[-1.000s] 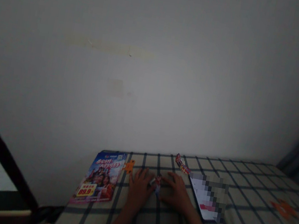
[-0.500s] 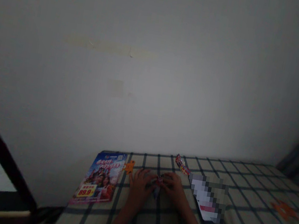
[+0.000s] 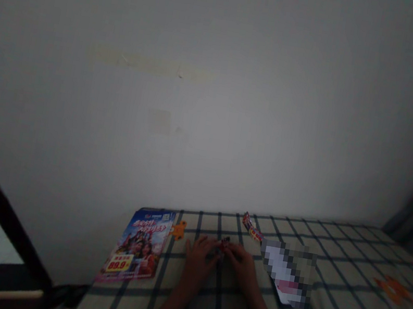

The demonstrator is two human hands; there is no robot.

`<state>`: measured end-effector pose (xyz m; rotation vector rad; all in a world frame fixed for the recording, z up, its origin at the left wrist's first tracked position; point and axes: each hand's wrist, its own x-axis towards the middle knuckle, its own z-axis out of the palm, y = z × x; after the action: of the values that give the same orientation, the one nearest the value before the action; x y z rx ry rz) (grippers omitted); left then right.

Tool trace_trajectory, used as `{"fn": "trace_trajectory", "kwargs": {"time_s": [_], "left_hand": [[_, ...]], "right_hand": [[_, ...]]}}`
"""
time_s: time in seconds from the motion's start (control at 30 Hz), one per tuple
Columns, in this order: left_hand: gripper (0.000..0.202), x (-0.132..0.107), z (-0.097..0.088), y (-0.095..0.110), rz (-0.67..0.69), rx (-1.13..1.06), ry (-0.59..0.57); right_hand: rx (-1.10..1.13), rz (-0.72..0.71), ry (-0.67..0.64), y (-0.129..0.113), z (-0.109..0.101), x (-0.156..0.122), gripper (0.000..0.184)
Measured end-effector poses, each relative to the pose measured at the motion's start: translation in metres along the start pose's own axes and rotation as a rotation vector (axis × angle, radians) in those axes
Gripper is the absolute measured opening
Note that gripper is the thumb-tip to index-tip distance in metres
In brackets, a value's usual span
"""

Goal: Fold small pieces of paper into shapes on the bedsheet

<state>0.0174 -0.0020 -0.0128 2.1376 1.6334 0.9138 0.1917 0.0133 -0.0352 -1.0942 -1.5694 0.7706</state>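
Observation:
A small, folded-looking piece of printed paper (image 3: 224, 243), dark red and white, sits between my hands just above or on the checked cloth; its exact shape is partly hidden by my fingers. My left hand (image 3: 198, 259) pinches its left side with thumb and fingertips. From the right, my right hand (image 3: 242, 267) grips the other side, fingers bent inward. To the left lies a stack of glossy flyers (image 3: 142, 241), blue on top and pink below. An orange cut-out shape (image 3: 178, 230) rests between the flyers and my left hand.
A colourful narrow strip (image 3: 253, 227) lies beyond my right hand, touching or close to a blurred-out white and dark object (image 3: 283, 275). Another orange shape (image 3: 393, 288) is on the checked cloth (image 3: 347, 262) at right. A plain wall (image 3: 211, 124) stands behind.
The paper between my hands has turned or folded, its pale lower tip no longer showing. My hands have shifted slightly, with the left fingers lower and the right hand a little lower.

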Motion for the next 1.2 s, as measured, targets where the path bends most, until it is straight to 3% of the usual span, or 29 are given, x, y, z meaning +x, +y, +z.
{"fn": "trace_trajectory", "kwargs": {"time_s": [0.57, 1.2], "left_hand": [[0.037, 0.0, 0.001, -0.002, -0.037, -0.078, -0.087], [0.041, 0.001, 0.001, -0.006, -0.021, -0.088, -0.081]], "right_hand": [[-0.152, -0.013, 0.038, 0.021, 0.003, -0.002, 0.042], [-0.176, -0.04, 0.096, 0.017, 0.003, -0.005, 0.032]]}}
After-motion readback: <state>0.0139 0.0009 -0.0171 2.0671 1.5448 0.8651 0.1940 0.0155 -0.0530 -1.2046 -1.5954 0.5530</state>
